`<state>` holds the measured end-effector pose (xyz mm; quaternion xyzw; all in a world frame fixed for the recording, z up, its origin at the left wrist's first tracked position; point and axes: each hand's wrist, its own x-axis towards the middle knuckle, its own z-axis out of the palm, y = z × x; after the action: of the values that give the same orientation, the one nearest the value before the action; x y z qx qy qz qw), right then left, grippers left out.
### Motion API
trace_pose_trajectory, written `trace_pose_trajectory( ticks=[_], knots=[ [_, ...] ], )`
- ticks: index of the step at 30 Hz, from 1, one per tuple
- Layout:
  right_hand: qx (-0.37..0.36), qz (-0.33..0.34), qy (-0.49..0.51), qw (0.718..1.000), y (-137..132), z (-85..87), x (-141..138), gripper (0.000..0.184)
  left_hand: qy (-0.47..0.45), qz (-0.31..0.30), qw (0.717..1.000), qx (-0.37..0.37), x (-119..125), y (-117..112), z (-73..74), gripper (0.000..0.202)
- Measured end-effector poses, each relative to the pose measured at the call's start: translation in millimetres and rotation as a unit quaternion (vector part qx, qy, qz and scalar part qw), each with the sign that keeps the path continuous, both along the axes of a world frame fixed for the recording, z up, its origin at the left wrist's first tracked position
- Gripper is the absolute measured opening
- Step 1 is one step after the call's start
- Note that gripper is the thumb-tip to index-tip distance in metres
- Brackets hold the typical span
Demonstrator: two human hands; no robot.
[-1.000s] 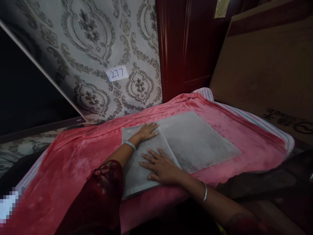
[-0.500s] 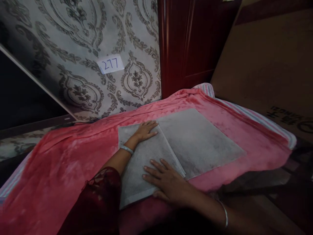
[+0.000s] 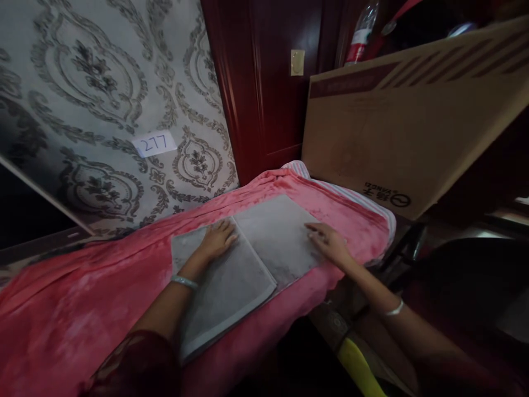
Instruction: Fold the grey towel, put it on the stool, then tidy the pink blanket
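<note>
Resting the left hand [image 3: 217, 241] with parted fingers on the probably light, limp grey cloth [image 3: 264, 237], best pinched by corners, upon the pink blanket [image 3: 103, 281], with the right hand [image 3: 329, 243] half-curled near the cloth's right edge, with unclear grip.

I have the grey rectangular folded cloth [image 3: 248, 270] lying on the pink plush blanket [image 3: 103, 292], the grey patterned wallpaper [image 3: 119, 110] behind, and the brown cardboard box [image 3: 384, 127] beyond, to the right.
</note>
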<state>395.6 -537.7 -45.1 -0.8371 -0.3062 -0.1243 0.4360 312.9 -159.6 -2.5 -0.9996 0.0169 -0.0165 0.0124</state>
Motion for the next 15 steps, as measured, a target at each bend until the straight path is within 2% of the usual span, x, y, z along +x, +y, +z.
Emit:
trace_pose_trajectory(
  ticks=[2,3,5,7,11,15],
  knots=[
    [-0.062,-0.119,0.039,0.990,-22.4,-0.2,37.2,0.046,0.004,-0.008,1.000,-0.010,-18.7,-17.9,0.9,0.058],
    [-0.098,-0.154,0.067,0.981,-30.1,-0.2,51.1,0.049,0.008,-0.014,1.000,-0.013,-28.0,-26.3,-0.9,0.060],
    [-0.151,-0.181,0.119,0.964,-38.6,-0.4,69.7,0.050,0.009,-0.024,1.000,-0.016,-44.4,-40.5,-8.6,0.062],
    [-0.170,-0.173,0.151,0.958,-40.1,-1.0,79.2,0.046,0.000,-0.028,0.999,-0.019,-56.7,-50.6,-20.3,0.063],
    [-0.163,-0.141,0.183,0.959,-35.1,-0.6,90.9,0.031,-0.056,-0.028,0.998,-0.015,-69.0,-61.2,-44.0,0.059],
    [-0.138,-0.103,0.230,0.958,-30.7,4.9,105.5,0.021,-0.076,-0.024,0.997,-0.011,-71.8,-64.3,-51.0,0.057]
  ],
)
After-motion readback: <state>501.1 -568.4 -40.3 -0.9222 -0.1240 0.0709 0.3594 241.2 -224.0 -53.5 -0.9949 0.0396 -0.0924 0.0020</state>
